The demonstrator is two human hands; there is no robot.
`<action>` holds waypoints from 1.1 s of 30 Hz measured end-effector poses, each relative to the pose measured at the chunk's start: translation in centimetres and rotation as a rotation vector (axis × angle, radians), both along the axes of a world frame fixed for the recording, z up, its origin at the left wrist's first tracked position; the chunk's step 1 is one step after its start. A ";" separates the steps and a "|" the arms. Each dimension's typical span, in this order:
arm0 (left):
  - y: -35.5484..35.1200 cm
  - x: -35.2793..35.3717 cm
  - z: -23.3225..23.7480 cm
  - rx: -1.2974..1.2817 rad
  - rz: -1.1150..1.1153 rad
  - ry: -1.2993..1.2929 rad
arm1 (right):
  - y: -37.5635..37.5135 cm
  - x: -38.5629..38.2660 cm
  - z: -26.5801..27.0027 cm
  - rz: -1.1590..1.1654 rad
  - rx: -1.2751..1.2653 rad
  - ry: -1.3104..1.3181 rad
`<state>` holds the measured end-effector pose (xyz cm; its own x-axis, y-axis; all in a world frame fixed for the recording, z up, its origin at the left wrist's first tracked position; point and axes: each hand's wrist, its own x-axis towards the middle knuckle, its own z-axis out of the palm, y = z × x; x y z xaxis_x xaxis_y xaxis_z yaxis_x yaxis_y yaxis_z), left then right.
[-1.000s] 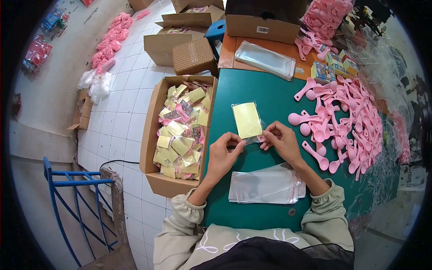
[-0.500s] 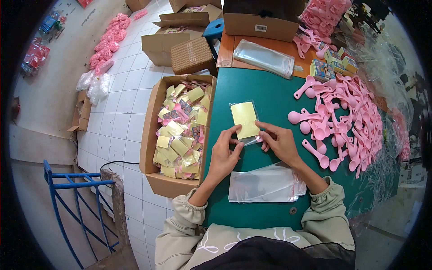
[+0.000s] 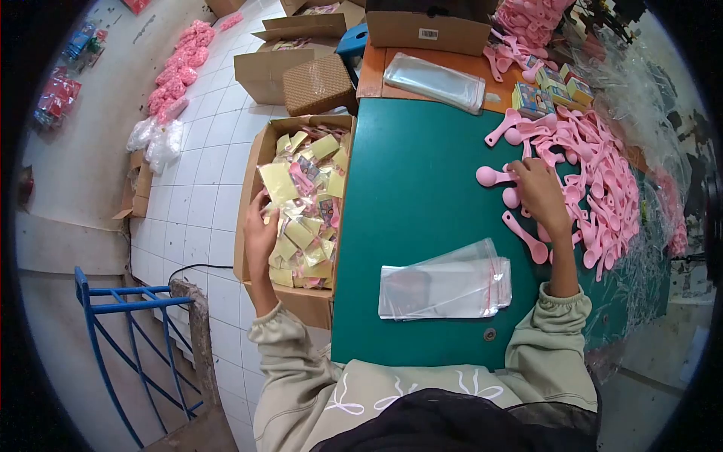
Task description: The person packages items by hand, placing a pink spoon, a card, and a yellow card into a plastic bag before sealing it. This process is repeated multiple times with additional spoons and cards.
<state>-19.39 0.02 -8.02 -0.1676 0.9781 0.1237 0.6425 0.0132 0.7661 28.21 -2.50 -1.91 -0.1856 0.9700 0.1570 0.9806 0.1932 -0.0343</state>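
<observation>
My left hand [image 3: 261, 230] is over the left side of a cardboard box [image 3: 247, 248], its thumb and fingers apart. Just beyond the fingertips lies a clear packet with a yellow card [image 3: 279, 184], tilted over the heap of similar packets [image 3: 301, 230]; any contact is hard to make out. On the right, my right hand [image 3: 538, 192] has its fingers closed at the handle of a pink measuring spoon [image 3: 489, 176], at the near edge of a large pile of pink spoons [image 3: 595, 181]. Clear plastic bags [image 3: 444, 290] lie in a loose stack on the green table between my arms.
More clear bags [image 3: 435, 81] and small stacks of printed cards [image 3: 533, 99] sit at the table's far end, by a cardboard box [image 3: 428, 30]. A woven stool [image 3: 318, 83] stands on the floor. Blue metal rails [image 3: 135, 294] rise at the left.
Both hands have parted from the packet's earlier place over the table. My left hand has carried the yellow-card packet left to the box; my right hand has reached right to a spoon.
</observation>
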 end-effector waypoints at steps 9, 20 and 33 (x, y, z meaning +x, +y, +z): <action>-5.5 20.5 6.3 -0.013 -0.887 0.245 | -0.9 -0.8 3.6 0.116 0.008 0.353; -4.4 22.3 2.8 -0.226 -0.957 -0.357 | -3.7 -3.3 8.6 0.060 -0.397 0.869; -2.4 20.2 4.6 -0.524 -0.679 -0.892 | -2.7 -3.3 7.6 -0.084 -0.044 0.848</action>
